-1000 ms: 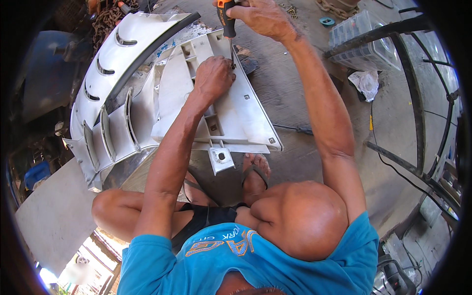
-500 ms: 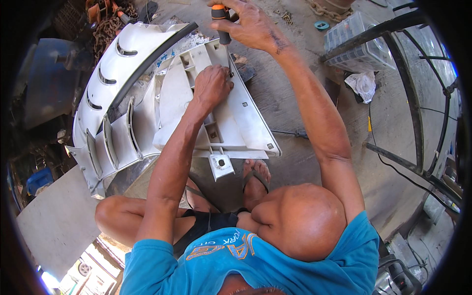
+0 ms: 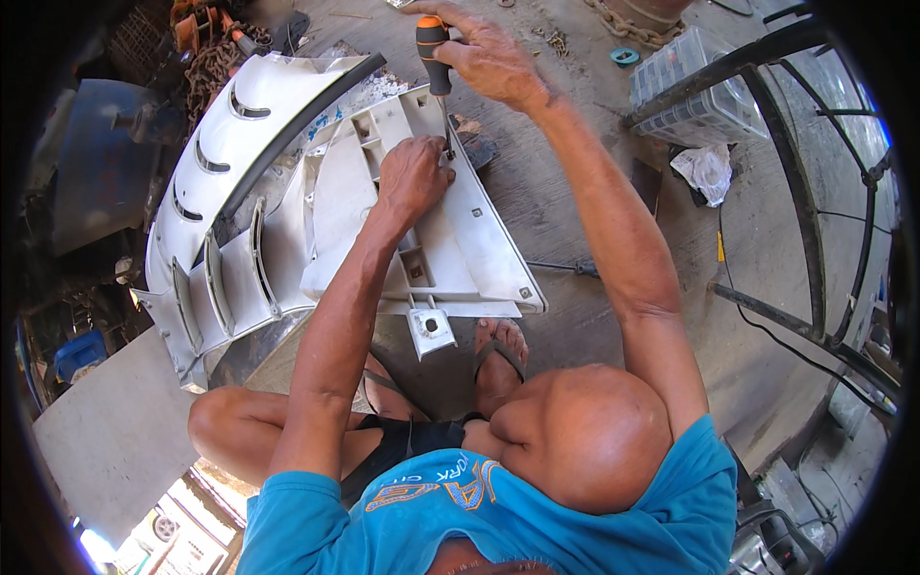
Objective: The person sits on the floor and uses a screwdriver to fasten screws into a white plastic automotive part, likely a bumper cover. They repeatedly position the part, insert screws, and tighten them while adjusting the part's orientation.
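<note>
A white moulded panel (image 3: 470, 254) with ribs, recesses and small square holes lies in front of me. My right hand (image 3: 498, 69) is at the panel's far corner, its thumb and fingers around the orange-and-black handle of a screwdriver (image 3: 438, 69). The shaft points down to the panel's right edge. Beside the tip rests my left hand (image 3: 414, 177), fingers curled together on the panel; whatever they pinch is hidden. Toward me a bracket (image 3: 431, 329) with a hole sticks out from the panel. A curved white slotted panel (image 3: 206, 158) adjoins on the left.
A second tool with a thin shaft (image 3: 565, 268) lies right of the panel. Farther right stand a clear plastic organizer case (image 3: 704, 91) and a black metal frame (image 3: 800, 182). A white plastic bag (image 3: 706, 171) lies near the case. Rusty chains (image 3: 206, 67) are piled at the far left.
My right fingers have shifted around the screwdriver handle, the index finger now reaching out past it. The left hand stays on the panel. The whole view has shifted slightly.
</note>
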A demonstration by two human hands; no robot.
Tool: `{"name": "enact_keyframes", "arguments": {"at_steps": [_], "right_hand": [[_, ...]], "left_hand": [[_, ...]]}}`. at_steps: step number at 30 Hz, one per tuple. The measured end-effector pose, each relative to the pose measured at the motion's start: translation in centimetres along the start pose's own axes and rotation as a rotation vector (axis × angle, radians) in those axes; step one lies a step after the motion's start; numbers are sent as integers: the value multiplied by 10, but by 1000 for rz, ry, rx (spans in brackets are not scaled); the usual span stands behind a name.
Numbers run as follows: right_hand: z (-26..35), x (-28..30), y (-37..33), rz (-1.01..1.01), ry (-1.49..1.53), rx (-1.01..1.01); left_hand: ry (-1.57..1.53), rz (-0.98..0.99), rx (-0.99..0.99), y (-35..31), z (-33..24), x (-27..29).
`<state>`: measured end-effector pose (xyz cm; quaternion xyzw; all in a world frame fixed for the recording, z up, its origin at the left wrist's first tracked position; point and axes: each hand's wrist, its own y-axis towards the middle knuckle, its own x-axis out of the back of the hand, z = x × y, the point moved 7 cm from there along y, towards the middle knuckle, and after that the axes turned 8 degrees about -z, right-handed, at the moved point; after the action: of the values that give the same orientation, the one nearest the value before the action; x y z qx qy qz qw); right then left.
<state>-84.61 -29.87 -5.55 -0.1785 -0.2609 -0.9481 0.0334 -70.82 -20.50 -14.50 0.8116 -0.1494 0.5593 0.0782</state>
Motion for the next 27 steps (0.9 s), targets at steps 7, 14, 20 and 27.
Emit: {"name": "enact_keyframes", "arguments": {"at_steps": [7,14,20,27], "right_hand": [[7,-10,-8,45,251,-310],[-1,-6,-14,47,294,-329],[-2,9,-11,-122,117,-228],[-4,40,-7,-112,217,-339]], "left_hand": [[-25,-20,17,0,-2,3],[6,32,79,5,-1,1],[36,-98,82,10,-5,-4],[78,-155,4,9,-2,-12]]}}
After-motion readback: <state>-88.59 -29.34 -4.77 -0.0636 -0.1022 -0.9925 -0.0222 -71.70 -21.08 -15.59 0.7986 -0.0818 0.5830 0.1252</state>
